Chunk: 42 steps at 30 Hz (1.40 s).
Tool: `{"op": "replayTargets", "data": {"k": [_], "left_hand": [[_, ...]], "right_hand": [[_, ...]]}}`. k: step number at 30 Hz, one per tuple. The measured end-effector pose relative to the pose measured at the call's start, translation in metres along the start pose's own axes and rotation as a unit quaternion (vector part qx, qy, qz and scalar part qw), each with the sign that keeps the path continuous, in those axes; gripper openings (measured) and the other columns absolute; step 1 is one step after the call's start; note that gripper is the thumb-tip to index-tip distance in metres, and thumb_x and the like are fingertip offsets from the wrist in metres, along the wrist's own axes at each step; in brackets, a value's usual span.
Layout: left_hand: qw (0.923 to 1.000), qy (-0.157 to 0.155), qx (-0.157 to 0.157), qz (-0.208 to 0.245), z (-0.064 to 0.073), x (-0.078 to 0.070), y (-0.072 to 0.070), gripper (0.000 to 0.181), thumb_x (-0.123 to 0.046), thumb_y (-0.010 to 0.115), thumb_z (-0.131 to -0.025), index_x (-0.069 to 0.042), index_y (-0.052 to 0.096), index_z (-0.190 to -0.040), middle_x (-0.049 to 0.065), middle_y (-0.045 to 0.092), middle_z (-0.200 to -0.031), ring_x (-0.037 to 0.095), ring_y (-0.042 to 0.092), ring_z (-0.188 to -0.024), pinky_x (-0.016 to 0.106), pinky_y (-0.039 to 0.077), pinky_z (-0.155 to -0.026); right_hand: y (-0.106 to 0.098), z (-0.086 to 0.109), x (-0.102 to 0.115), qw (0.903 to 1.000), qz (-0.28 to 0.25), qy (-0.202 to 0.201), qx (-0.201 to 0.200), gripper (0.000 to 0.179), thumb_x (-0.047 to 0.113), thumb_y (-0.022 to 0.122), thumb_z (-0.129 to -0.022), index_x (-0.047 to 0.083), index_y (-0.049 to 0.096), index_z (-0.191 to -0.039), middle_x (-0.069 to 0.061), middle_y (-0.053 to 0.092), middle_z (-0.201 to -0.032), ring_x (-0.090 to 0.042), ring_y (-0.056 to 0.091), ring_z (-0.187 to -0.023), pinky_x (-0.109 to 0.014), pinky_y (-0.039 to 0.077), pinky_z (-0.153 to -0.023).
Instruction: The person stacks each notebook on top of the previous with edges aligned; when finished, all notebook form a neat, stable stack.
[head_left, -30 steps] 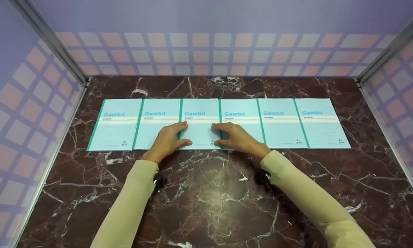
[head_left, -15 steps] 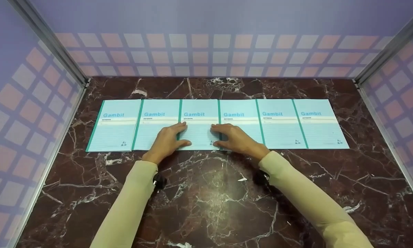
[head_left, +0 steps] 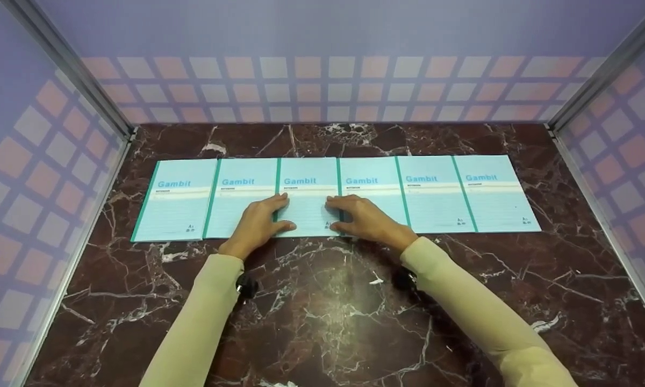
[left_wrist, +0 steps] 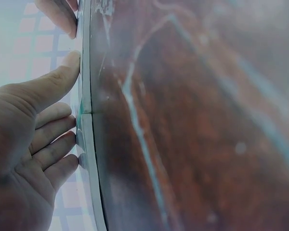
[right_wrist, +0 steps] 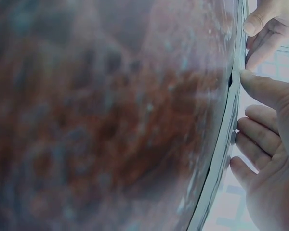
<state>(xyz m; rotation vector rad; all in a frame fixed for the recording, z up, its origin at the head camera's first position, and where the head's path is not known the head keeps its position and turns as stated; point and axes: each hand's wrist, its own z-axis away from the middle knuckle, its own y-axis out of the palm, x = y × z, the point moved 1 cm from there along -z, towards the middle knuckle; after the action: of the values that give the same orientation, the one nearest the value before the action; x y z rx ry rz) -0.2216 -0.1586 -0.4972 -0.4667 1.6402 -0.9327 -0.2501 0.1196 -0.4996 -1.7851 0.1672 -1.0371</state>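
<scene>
Several pale blue-green notebooks with green spines, marked "Gambit", lie flat side by side in one row. My left hand (head_left: pixel 258 221) rests on the second notebook from the left (head_left: pixel 228 207), its fingertips reaching onto the third notebook (head_left: pixel 307 215). My right hand (head_left: pixel 366 217) lies on the fourth notebook (head_left: pixel 368 169), with fingertips and thumb tip over the third one's right edge. Both hands have relaxed, spread fingers and grip nothing. In the left wrist view the fingertips (left_wrist: pixel 73 161) touch the covers; the right wrist view shows the right fingertips (right_wrist: pixel 237 163) doing likewise.
The dark red marble-patterned table (head_left: pixel 322 322) carries the row. Two more notebooks lie at the right end and a single notebook (head_left: pixel 174 215) at the left end. A back wall (head_left: pixel 322 32) and side walls with pink and white squares enclose the table.
Both hands keep their places on the notebooks, and the row looks unaltered. The head view has shifted slightly, so everything appears a little lower and further left.
</scene>
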Motion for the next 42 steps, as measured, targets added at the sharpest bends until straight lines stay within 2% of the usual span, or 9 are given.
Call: {"op": "replayTargets", "data": {"k": [7,14,37,42], "left_hand": [[1.0000,0.005,0.001,-0.007,0.004,0.000,0.001,0.069,-0.022,0.086,-0.090,0.003,0.059,-0.148,0.017,0.051,-0.156,0.036,0.047,-0.146,0.050,0.040,-0.120],[0.9999,0.016,-0.006,-0.002,0.009,-0.002,0.002,0.068,-0.022,0.087,-0.088,0.005,0.061,-0.145,0.018,0.053,-0.154,0.037,0.048,-0.145,0.050,0.041,-0.119],[0.9997,0.020,-0.001,-0.015,0.026,-0.009,0.003,0.068,-0.024,0.088,-0.087,0.005,0.062,-0.143,0.019,0.054,-0.153,0.038,0.051,-0.143,0.051,0.043,-0.117],[0.9991,0.034,-0.006,-0.024,0.030,-0.010,0.004,0.067,-0.024,0.089,-0.086,0.006,0.065,-0.141,0.021,0.057,-0.150,0.039,0.054,-0.140,0.052,0.045,-0.115]], "right_hand": [[0.001,0.003,0.004,0.9998,0.001,0.016,0.011,0.061,0.021,0.082,-0.096,-0.003,0.059,-0.148,-0.019,0.055,-0.154,-0.037,0.052,-0.141,-0.045,0.038,-0.122],[0.003,0.006,0.005,0.9999,-0.001,0.011,0.006,0.060,0.020,0.082,-0.096,-0.002,0.060,-0.147,-0.020,0.055,-0.154,-0.038,0.053,-0.141,-0.046,0.039,-0.121],[0.009,0.022,0.019,0.9997,0.020,-0.013,0.011,0.055,0.020,0.080,-0.098,-0.005,0.062,-0.144,-0.020,0.056,-0.152,-0.038,0.055,-0.139,-0.047,0.041,-0.119],[0.010,0.026,0.022,0.9995,0.025,-0.019,0.008,0.056,0.020,0.081,-0.098,-0.006,0.062,-0.144,-0.022,0.057,-0.151,-0.039,0.055,-0.138,-0.049,0.045,-0.116]]}}
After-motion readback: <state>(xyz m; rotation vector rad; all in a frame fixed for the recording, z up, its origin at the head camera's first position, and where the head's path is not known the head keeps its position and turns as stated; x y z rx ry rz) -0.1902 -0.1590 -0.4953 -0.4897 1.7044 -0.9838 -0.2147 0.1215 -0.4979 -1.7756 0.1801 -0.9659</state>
